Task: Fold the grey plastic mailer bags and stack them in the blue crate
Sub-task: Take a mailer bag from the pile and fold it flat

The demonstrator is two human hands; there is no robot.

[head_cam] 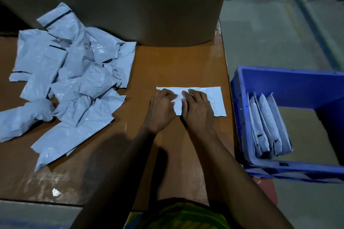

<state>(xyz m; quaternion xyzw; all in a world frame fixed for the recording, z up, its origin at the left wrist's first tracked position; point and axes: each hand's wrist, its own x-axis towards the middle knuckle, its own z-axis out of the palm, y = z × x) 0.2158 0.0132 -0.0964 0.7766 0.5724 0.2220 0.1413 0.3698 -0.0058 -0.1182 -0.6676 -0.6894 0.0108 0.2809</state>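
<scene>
A grey mailer bag (216, 100) lies flat and folded into a long strip near the right edge of the brown table (167, 65). My left hand (161, 109) presses on its left part with the fingers flat. Close beside it, my right hand (197, 109) presses on the middle of the bag, fingers spread flat. A loose pile of crumpled grey mailer bags (70, 80) covers the left side of the table. The blue crate (279, 80) stands to the right of the table, with several folded bags (268, 124) leaning upright against its left wall.
A large brown cardboard roll or drum (130, 5) stands at the back of the table, just behind the work spot. Grey concrete floor (270, 33) lies beyond the table's right edge. A small shiny scrap (56, 192) sits near the table's front left.
</scene>
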